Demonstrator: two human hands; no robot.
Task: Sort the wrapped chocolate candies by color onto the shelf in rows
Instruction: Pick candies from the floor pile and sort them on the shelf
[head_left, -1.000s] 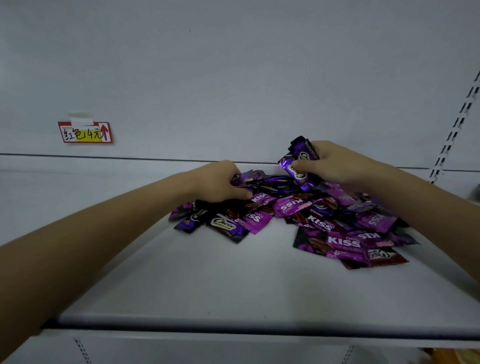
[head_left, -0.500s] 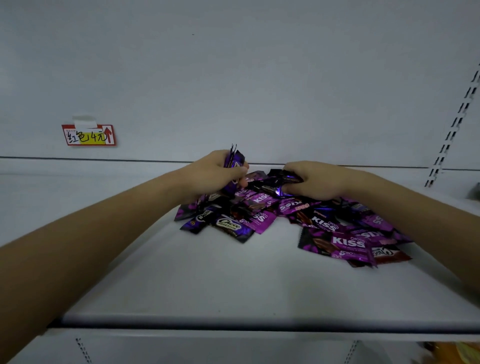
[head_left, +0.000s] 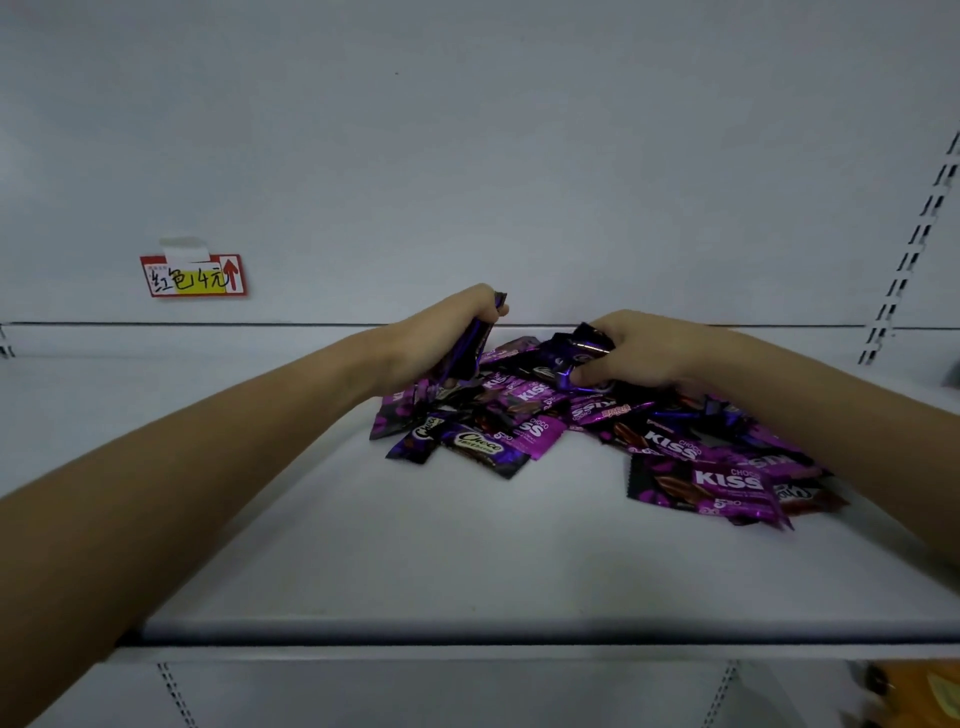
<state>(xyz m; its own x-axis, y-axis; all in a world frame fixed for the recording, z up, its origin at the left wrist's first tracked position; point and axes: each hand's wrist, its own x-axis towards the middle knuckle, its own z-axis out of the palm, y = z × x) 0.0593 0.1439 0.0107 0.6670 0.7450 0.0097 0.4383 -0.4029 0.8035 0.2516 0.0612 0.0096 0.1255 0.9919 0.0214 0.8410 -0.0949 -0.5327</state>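
Candies (head_left: 675, 452) lay heaped at back of shelf (head_left: 415, 545), purple, magenta and brown mixed, no rows yet. Left hand (head_left: 436, 340), down on heap a second ago, came up curled round dark purple wrapper (head_left: 475, 345), held upright over heap's left edge. Right hand (head_left: 649, 353), which had one raised, dropped back onto heap top, fingers pinching another dark purple piece (head_left: 571, 348). Likely gathering dark purples first; sorting barely begun. Price tag (head_left: 192, 275) on back wall, left.

The white shelf (head_left: 415, 561) carries a loose heap of purple wrapped candies (head_left: 597, 410) toward 1 o'clock. A magenta KISS wrapper (head_left: 722, 483) lies at the heap's 4 o'clock, a Choco wrapper (head_left: 478, 444) at 8 o'clock.
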